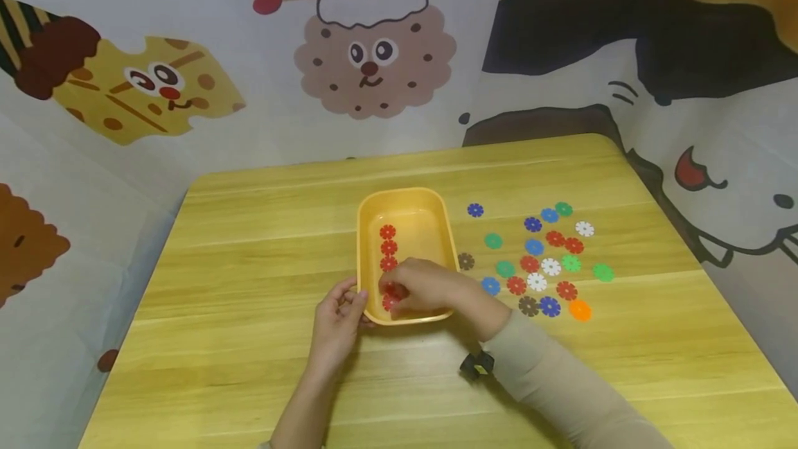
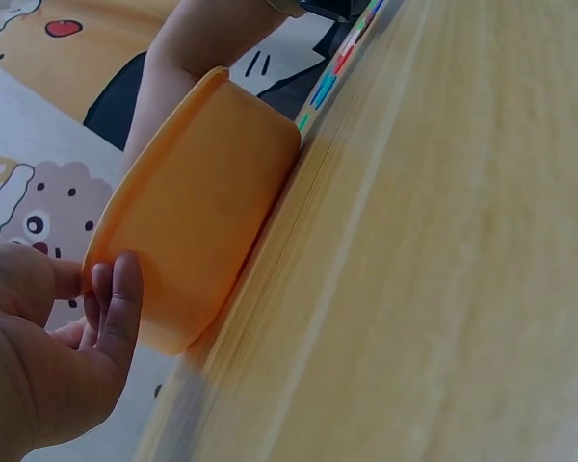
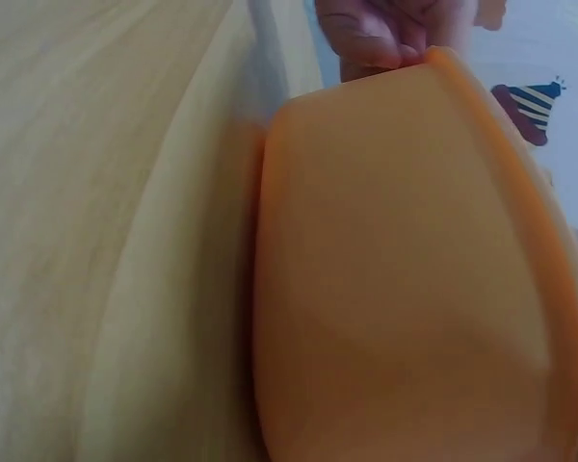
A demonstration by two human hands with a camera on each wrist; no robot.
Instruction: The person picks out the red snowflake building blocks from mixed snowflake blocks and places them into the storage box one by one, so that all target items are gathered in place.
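My left hand (image 1: 337, 321) pinches the rim of the yellow plastic tray (image 1: 454, 244) at its near left corner, thumb on top and fingers against the outer wall. The left wrist view shows the same grip on the tray (image 2: 202, 192). Inside the tray, red snowflake discs (image 1: 388, 247) lie in a line along the left side. Bent over the near end of that line, my right hand (image 1: 427, 287) has its fingertips around a red snowflake disc (image 1: 393, 289), partly hidden by the fingers. In the right wrist view the tray wall (image 3: 405, 250) hides this hand's fingers.
To the right of the tray, loose snowflake discs in blue, green, red, white, brown and orange (image 1: 580, 310) are scattered on the wooden table (image 1: 249, 262). A small black device (image 1: 476, 364) sits by the right wrist. A cartoon-printed cloth (image 1: 249, 137) hangs behind the table.
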